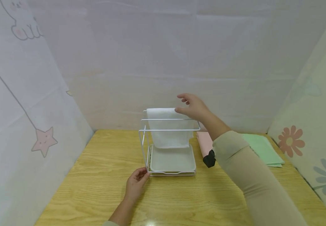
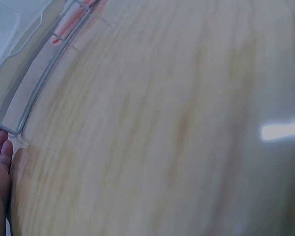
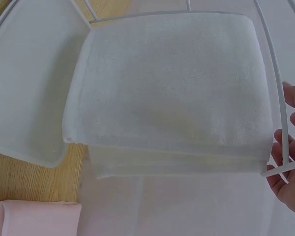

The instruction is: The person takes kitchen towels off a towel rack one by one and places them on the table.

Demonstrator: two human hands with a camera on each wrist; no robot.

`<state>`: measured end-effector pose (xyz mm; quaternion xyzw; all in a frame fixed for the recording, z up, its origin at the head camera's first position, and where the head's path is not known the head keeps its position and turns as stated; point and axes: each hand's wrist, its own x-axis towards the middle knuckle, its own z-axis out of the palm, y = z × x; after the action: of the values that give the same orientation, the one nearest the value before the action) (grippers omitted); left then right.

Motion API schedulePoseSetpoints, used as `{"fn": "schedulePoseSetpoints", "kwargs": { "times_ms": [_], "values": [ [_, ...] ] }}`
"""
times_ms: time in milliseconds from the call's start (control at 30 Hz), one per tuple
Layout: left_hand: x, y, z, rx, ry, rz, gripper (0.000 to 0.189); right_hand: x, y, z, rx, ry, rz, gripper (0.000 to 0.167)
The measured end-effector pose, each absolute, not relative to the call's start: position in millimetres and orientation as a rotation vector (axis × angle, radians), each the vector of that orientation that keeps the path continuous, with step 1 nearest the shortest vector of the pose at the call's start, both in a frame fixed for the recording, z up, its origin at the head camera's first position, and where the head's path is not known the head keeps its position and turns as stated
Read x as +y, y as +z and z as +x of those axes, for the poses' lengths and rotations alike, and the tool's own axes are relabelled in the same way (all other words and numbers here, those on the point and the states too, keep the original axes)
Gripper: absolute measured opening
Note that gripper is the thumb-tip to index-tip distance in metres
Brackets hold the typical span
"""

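Note:
A white wire rack (image 1: 168,130) stands on the table with a pale tray (image 1: 173,159) in its base. Over one of its upper bars hangs a folded white towel (image 1: 168,131), which fills the middle of the right wrist view. My left hand (image 1: 136,183) holds the rack's lower front left corner between thumb and fingers. In the left wrist view, its fingertips (image 2: 1,140) meet that wire corner. My right hand (image 1: 192,106) is at the upper right end of the rack, fingers spread and loosely bent, beside the towel's top edge.
Right of the rack lies a folded pink towel (image 1: 204,142), partly hidden by the right arm and a black object (image 1: 209,159) at that wrist. Farther right is a folded green cloth (image 1: 263,149). A pale wall covering (image 1: 123,62) rises behind the wooden table (image 1: 103,188).

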<state>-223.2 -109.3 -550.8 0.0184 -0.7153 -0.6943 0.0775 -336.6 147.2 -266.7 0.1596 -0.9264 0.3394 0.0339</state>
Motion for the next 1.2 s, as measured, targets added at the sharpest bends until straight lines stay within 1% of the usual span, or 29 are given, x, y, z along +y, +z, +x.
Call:
{"fn": "schedulePoseSetpoints", "kwargs": {
  "times_ms": [400, 600, 767, 833, 1067, 1200],
  "values": [
    [-110.3, -549.5, -222.6, -2.129, -2.073, 0.042, 0.031, 119.8, -265.4, -347.9, -2.968, 0.815, 0.588, 0.063],
    [-108.8, -549.8, -222.1, -2.143, -2.069, 0.044, 0.03, 115.3, -266.0, -351.5, -2.984, 0.841, 0.597, 0.058],
    [-107.4, -549.2, -221.0, -2.129, -2.061, 0.025, 0.029, 112.8, -269.4, -351.1, -3.005, 0.858, 0.618, 0.057],
    [-106.8, -549.1, -220.8, -2.124, -2.055, 0.016, 0.029, 112.7, -270.7, -350.3, -3.014, 0.86, 0.602, 0.055],
    [-105.8, -549.3, -222.3, -2.131, -2.062, 0.018, 0.03, 113.3, -273.6, -349.9, -3.014, 0.818, 0.527, 0.035],
    [-105.5, -548.7, -222.6, -2.132, -2.081, 0.037, 0.031, 113.5, -275.0, -351.1, -3.011, 0.856, 0.493, 0.032]
  ]
}}
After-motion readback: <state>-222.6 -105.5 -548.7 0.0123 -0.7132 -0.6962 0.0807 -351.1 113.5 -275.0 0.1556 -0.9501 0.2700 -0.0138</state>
